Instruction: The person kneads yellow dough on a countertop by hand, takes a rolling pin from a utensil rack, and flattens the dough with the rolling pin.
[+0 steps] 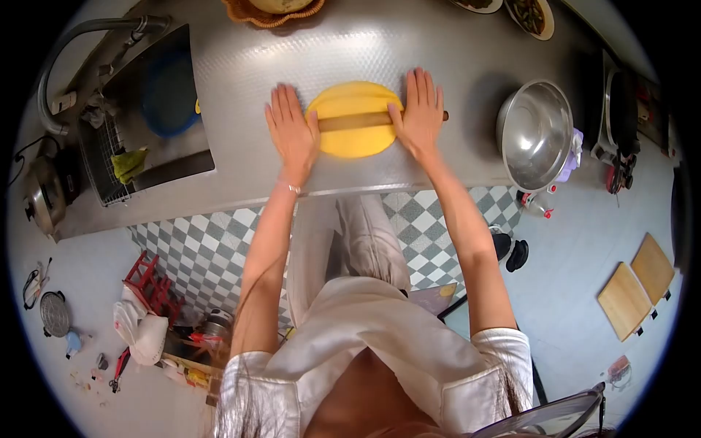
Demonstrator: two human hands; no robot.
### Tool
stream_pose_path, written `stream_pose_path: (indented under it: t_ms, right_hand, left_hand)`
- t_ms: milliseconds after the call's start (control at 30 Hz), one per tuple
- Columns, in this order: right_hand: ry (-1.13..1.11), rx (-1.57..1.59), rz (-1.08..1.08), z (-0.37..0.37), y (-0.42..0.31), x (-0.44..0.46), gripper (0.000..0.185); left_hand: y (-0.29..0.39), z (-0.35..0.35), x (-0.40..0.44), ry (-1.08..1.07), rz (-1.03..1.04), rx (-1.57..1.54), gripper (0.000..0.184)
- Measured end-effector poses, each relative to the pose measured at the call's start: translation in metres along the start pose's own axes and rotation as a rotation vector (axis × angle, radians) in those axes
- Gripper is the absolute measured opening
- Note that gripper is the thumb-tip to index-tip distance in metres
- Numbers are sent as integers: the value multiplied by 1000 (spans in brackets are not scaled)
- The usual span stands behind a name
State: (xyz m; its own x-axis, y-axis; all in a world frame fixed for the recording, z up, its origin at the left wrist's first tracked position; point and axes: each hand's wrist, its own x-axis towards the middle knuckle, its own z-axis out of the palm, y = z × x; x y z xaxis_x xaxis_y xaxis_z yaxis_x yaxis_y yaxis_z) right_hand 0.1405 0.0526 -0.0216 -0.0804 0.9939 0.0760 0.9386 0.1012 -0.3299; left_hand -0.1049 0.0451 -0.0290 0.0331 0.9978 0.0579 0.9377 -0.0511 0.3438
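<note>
A round sheet of yellow dough (355,146) lies flat on the steel counter (248,157). Across its middle runs a wooden rolling pin (356,122), slightly blurred. My left hand (293,133) rests flat over the pin's left end, fingers stretched forward and thumb at the dough's edge. Over the other end lies my right hand (419,120), also flat with straight fingers; the pin's dark tip shows beyond it. Both palms press on the pin without wrapping round it, and they hide its ends in part.
To the right stands a large metal bowl (535,135) near the counter's edge. A sink (193,150) with a blue basin (171,95) is on the left. At the back are a woven basket (274,16) and a dish of food (531,17).
</note>
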Motion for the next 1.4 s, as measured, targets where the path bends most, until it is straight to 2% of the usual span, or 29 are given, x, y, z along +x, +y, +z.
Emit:
stream_pose_path:
  t_ms: [100, 233, 267, 367, 567, 633, 767, 867, 1000, 1167, 1233, 1333, 1400]
  right_hand:
    - [121, 70, 8, 18, 10, 75, 68]
    - [179, 110, 7, 17, 6, 84, 65]
    - [179, 51, -3, 17, 7, 66, 65]
    - [-45, -54, -13, 2, -2, 1, 62]
    - [-26, 98, -5, -10, -12, -89, 55]
    - [-48, 148, 25, -19, -20, -119, 55]
    - [-73, 176, 18, -14, -4, -123, 54]
    - [-40, 130, 33, -15, -10, -105, 51]
    - [14, 63, 32, -6, -8, -86, 55]
    - [69, 12, -40, 2, 1, 2, 58]
    - [129, -40, -98, 3, 0, 54, 60]
    - [261, 93, -93, 19, 7, 96, 63]
    - [299, 100, -89, 27, 10, 110, 63]
  left_hand:
    - [3, 7, 73, 108, -77, -26, 66]
    - [3, 8, 83, 197, -88, -20, 65]
    - [8, 3, 63, 138, -82, -8, 64]
    - [6, -9, -4, -73, 38, 0, 64]
    - [2, -27, -95, -256, 132, -58, 68]
    - [-2, -33, -127, -266, 182, -105, 71]
    - [-6, -36, -118, -279, 204, -103, 74]
    - [7, -38, -101, -245, 116, -122, 75]
    - [5, -15, -96, -120, 77, -89, 70]
    - [6, -4, -21, 25, 49, -88, 65]
    - [4, 0, 25, 10, -46, 12, 62]
    - [5, 2, 67, 197, -37, -3, 56]
    - [2, 7, 80, 224, -98, -42, 58]
